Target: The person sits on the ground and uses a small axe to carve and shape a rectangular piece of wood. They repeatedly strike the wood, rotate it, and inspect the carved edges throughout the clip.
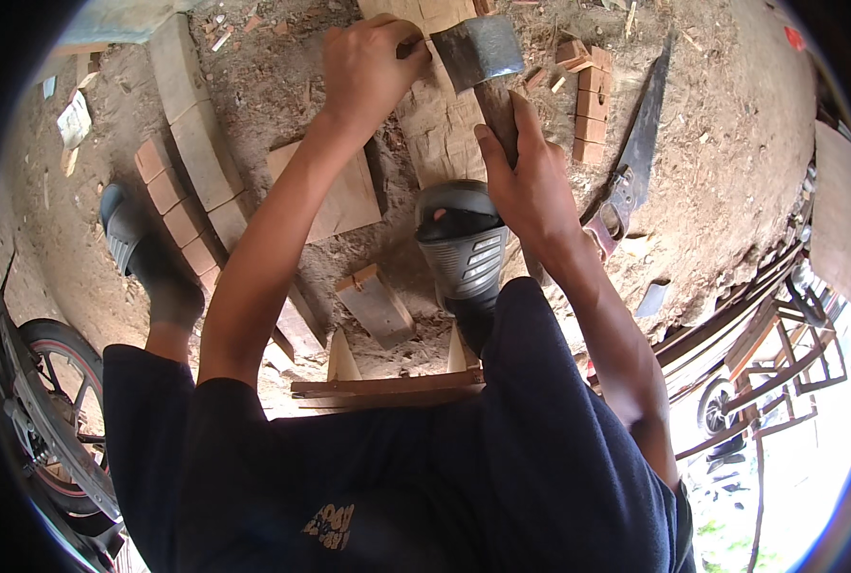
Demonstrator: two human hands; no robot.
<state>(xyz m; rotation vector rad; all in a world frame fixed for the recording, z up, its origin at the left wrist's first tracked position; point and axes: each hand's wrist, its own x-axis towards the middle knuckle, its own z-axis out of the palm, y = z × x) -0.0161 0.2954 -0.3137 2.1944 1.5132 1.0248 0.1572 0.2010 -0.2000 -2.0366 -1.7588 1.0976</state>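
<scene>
My right hand (531, 186) is wrapped round the wooden handle of a hatchet (480, 53). Its broad dark steel head lies over a thick, rough-hewn wooden plank (432, 124). On the left side of that plank, my left hand (373, 59) is closed, thumb and fingers pinched together close to the blade. Whatever sits between those fingertips, if anything, is too small to make out. My foot in a grey-black sandal (462, 244) is at the near end of the plank, beside my right hand.
A handsaw (636, 153) lies on the dirt at the right, near a short row of wood blocks (593, 105). Timber pieces (335, 196) and a long beam (196, 143) lie to the left. A motorcycle wheel (63, 401) stands at lower left.
</scene>
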